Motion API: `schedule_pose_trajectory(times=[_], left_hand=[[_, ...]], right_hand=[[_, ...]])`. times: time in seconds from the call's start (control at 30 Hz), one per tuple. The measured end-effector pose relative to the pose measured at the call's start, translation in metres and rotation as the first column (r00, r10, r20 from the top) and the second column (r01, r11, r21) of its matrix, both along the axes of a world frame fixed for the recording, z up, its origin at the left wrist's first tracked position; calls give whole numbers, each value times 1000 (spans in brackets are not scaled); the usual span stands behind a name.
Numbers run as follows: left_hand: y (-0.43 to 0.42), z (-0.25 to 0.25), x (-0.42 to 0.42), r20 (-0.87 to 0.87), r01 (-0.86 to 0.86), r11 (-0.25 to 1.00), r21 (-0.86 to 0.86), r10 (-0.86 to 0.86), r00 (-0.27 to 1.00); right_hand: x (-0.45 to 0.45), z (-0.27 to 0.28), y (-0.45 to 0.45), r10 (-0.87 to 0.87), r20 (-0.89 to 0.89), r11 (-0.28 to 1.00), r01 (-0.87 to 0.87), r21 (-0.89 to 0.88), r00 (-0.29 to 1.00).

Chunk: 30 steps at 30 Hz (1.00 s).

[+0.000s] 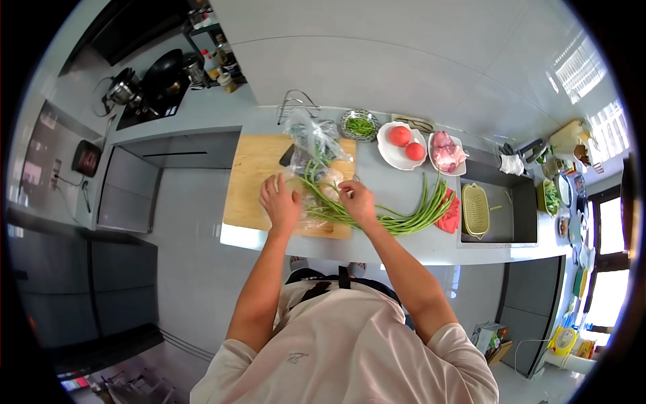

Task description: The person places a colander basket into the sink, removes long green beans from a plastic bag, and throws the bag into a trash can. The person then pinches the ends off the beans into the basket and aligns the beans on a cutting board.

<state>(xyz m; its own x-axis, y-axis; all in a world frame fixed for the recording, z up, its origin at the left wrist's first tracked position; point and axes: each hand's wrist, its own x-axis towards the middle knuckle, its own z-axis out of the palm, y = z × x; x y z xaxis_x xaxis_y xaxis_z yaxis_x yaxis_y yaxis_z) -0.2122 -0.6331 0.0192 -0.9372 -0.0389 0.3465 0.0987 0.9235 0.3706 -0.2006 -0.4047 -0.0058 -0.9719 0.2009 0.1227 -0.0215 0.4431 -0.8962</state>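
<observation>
A bunch of long green beans (pixel 404 222) curves from the wooden cutting board (pixel 245 182) across the counter to the right. My right hand (pixel 358 202) is closed in a pinch at the beans near the board's right side; its fingertips partly hide what they grip. On the left, my left hand (pixel 279 202) is over the board with its fingers apart, close to the bean ends. Between and beyond the hands lies a crumpled clear plastic bag (pixel 313 138). A dark object (pixel 287 155), perhaps a knife, shows in part beside the bag.
Behind the board stand a wire rack (pixel 296 101) and a bowl of cut greens (pixel 361 126). A white plate (pixel 389 155) holds two tomatoes, beside a dish of raw meat (pixel 446 151). A red bag (pixel 449 214) lies by the sink (pixel 518 229), which contains a yellow-green basket (pixel 476 210).
</observation>
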Motion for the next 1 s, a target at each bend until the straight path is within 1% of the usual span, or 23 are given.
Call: schedule_pose_trajectory(times=[0.03,0.07,0.13,0.17,0.2,0.23,0.27,0.33,0.43,0.53,0.63,0.67,0.73,0.8,0.9,0.93,0.97,1.0], left_hand=[[-9,-2,-1,17,-104,993,-46,105,994],[-20,-4,-5,162,-166,986,2,164,973],[-41,-17,-15,447,-295,953,71,234,863],[-57,-24,-22,568,-234,951,202,81,819],[-77,-36,-31,655,-187,922,338,-88,750],[-91,-38,-37,703,-156,868,472,-264,660],[-100,-42,-42,660,-200,794,574,-304,687],[-114,-36,-46,568,-272,610,744,-364,738],[-137,-19,-65,391,-209,422,882,-410,824],[-162,-7,-84,419,-197,515,834,-360,833],[-182,-14,-96,400,-132,671,730,-262,878],[-187,-18,-100,397,-144,673,726,-239,886],[-196,-24,-101,394,-175,674,718,-187,900],[-205,-28,-102,432,-260,634,728,-130,892],[-225,-36,-102,457,-345,577,741,-56,888],[-235,-42,-102,460,-366,558,744,-32,887],[-244,-48,-103,476,-390,541,745,-22,879],[-251,-47,-104,490,-412,523,746,-13,871]], right_hand=[[-2,0,-19,56,8,998,-56,16,998],[-3,0,-37,109,17,994,-109,30,994],[-4,-2,-67,183,43,981,-185,50,982],[-4,-3,-79,204,59,977,-207,55,977],[-5,-4,-89,224,75,972,-228,61,972],[-5,-4,-98,222,88,974,-225,17,971],[-8,-4,-102,217,97,975,-222,34,971],[-10,1,-111,203,123,975,-212,65,971],[-16,2,-118,126,110,990,-131,43,986],[-28,7,-123,11,13,990,-12,140,1000],[-39,18,-131,-110,-54,987,116,109,992],[-43,23,-133,-150,-75,983,157,97,986],[-48,27,-134,-164,-125,977,179,120,979],[-55,26,-137,-189,-142,969,208,136,972],[-69,20,-147,-317,-370,839,440,319,873],[-73,22,-147,-294,-178,878,338,339,939],[-77,25,-144,-256,23,912,234,336,966],[-82,25,-141,-206,221,941,132,311,953]])
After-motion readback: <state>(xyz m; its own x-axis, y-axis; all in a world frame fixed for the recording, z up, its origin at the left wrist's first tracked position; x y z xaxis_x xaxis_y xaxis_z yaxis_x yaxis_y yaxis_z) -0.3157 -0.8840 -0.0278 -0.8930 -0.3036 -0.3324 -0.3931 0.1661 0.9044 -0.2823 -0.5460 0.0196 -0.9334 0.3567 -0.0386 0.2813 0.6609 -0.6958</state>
